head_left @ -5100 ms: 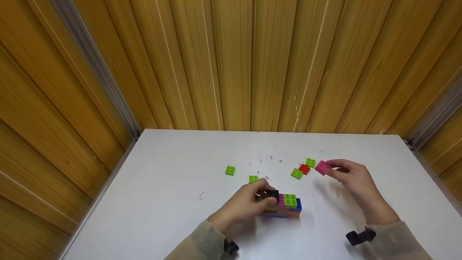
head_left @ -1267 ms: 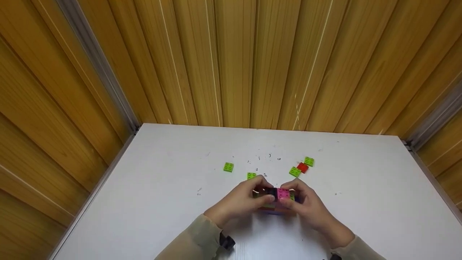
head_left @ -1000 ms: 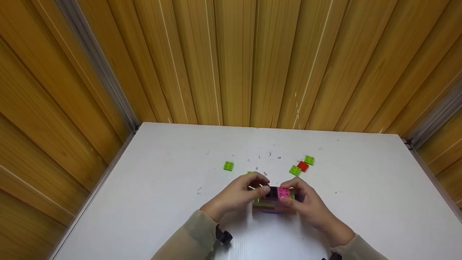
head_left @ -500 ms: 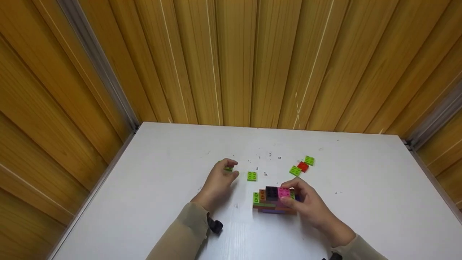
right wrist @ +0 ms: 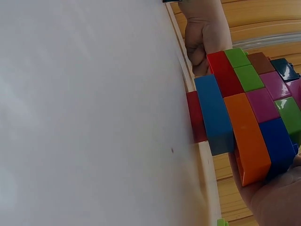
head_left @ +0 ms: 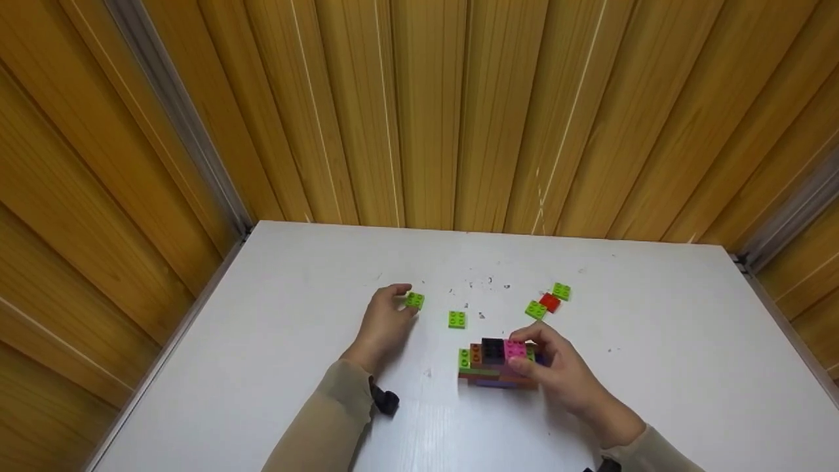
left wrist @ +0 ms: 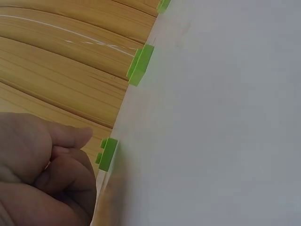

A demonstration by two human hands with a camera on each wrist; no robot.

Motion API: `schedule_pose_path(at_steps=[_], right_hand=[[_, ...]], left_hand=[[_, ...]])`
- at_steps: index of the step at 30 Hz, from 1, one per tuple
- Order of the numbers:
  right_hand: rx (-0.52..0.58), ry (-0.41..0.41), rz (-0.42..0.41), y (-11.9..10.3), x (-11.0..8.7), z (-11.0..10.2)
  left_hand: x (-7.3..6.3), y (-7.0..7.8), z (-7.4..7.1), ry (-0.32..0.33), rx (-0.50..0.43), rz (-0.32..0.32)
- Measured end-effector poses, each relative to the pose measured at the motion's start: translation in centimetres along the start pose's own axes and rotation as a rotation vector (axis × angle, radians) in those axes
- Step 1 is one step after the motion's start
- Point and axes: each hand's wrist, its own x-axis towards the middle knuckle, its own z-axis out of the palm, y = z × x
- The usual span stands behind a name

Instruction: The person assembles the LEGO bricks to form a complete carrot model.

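Observation:
In the head view my left hand (head_left: 383,321) is at a small green toy building brick (head_left: 414,300) left of centre, index finger on its far side and thumb on its near side. A fingertip shows just short of that green brick (left wrist: 108,154) in the left wrist view. My right hand (head_left: 564,370) pinches a pink brick (head_left: 515,349) on top of a stepped brick structure. A black brick (head_left: 493,351) sits right beside the pink one. Orange (right wrist: 249,141), blue, green, red and purple bricks show in the structure's layers from the right wrist.
A second loose green brick (head_left: 457,319) lies between my left hand and the structure. Farther right, a red brick (head_left: 550,302) rests between two green bricks (head_left: 536,309). All are on a white table (head_left: 314,275) with dark specks, backed by wood-patterned panels.
My right hand brought the pink brick from the right onto the structure and keeps it there. My left hand let go of the black brick and moved left to the far-left green brick.

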Motion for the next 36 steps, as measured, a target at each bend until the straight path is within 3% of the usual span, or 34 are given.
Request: schedule_pose_path(at_steps=[5,11,20,31,36], right_hand=[[-0.005,0.003,0.015,-0.04,0.03,0.01],[0.019,-0.015,-0.006,-0.2,-0.11,0.11],[0.01,-0.006,0.017,-0.37,-0.06,0.08],[-0.002,-0.004,0.045,-0.41,0.05,0.05],[0.0,-0.022,0.07,-0.23,0.15,-0.12]], left_hand=[[0.6,0.04,0.03,-0.006,0.072,0.03],[0.75,0.14,0.28,0.031,0.195,0.08],[0.8,-0.07,0.2,0.042,0.297,0.117],[0.6,-0.4,-0.14,0.07,0.233,0.129],[0.34,-0.22,-0.41,0.057,0.131,0.137]])
